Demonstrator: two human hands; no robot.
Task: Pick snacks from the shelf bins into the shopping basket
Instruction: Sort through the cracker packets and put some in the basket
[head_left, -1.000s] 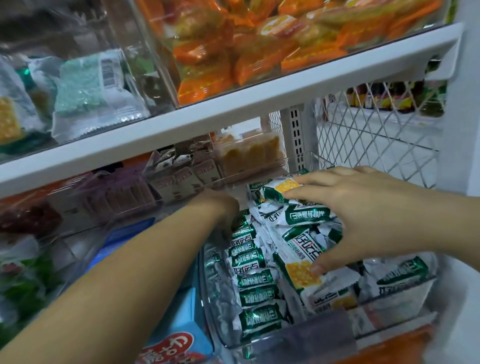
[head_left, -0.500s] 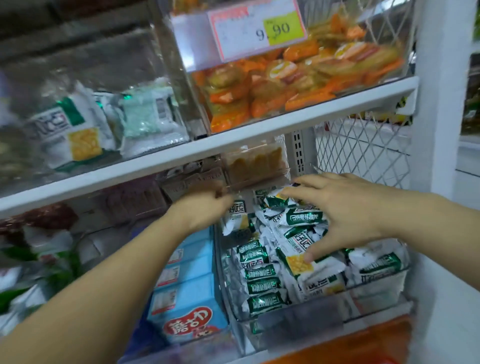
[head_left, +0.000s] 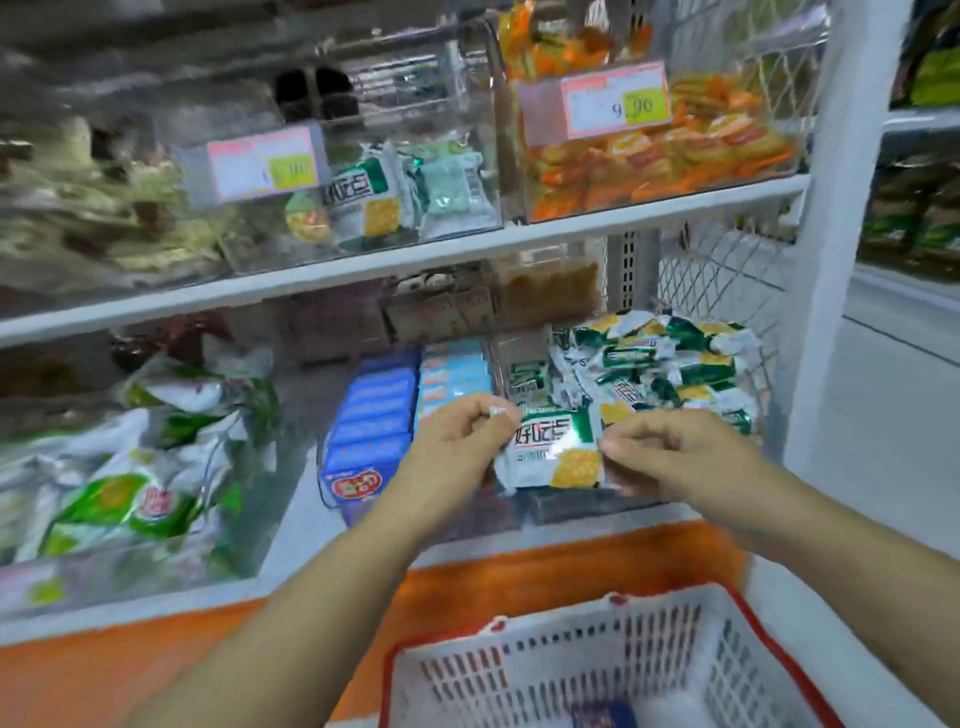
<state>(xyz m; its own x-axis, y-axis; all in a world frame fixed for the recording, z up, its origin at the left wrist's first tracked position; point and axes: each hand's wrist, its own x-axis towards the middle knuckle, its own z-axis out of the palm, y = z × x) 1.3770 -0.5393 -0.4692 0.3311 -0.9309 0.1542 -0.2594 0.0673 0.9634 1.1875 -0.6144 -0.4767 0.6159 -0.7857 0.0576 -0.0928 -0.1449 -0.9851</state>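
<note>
Head view: both hands raised in front of the lower shelf, one packet held between them.

Left hand: fingers curled, thumb and forefinger pinching the packet's left edge near its top corner.
Right hand: fingers curled, fingertips pinching the packet's right edge.

Packet: white and green wrapper with a yellow patch at lower right, face toward the camera, roughly upright. It is clear of the pile, just in front of the bin, and up and away from the basket.

Bin: clear plastic, lower shelf, far right; heaped with matching green-and-white packets.
Basket: white mesh, red rim, bottom right of view under the right forearm. A blue item lies inside; blurred, cannot identify.

Blue boxes stand in rows just left of the bin. Green bags are further left. On the upper shelf, an orange snack bin carries a price tag.
</note>
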